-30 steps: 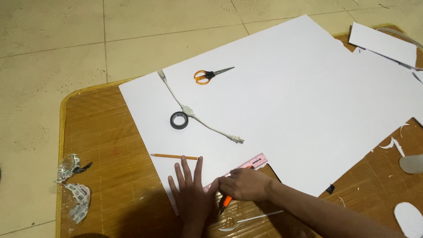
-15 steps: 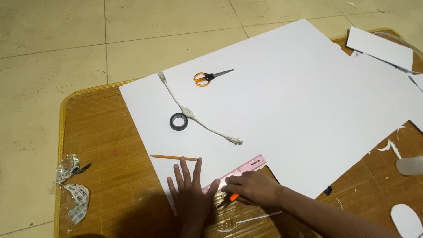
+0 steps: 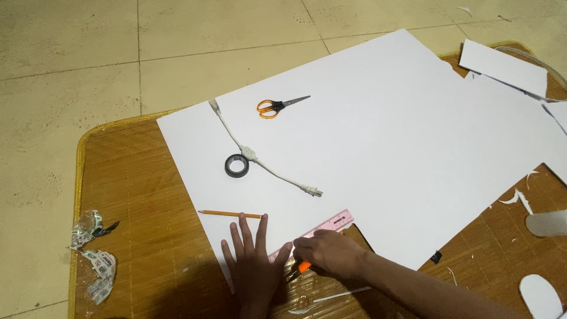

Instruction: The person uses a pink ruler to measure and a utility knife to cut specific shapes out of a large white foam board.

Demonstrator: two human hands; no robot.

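A large white sheet [image 3: 384, 136] lies across a woven mat [image 3: 130, 195]. My left hand [image 3: 254, 263] lies flat with fingers spread on the sheet's near corner, pressing the end of a pink ruler [image 3: 331, 225]. My right hand [image 3: 331, 254] is closed on an orange-handled cutter [image 3: 303, 267], its tip against the ruler's near edge. A pencil [image 3: 230, 214] lies just beyond my left fingertips.
On the sheet lie orange-handled scissors [image 3: 277, 106], a dark roll of tape [image 3: 237, 165] and a white cable [image 3: 266, 168]. Crumpled wrappers [image 3: 94, 254] sit at the mat's left. White offcuts [image 3: 502, 65] lie at the right, paper scraps [image 3: 520, 198] near them.
My right hand with the cutter has slid a little toward me along the ruler. My left hand stays pressed flat on the sheet and ruler.
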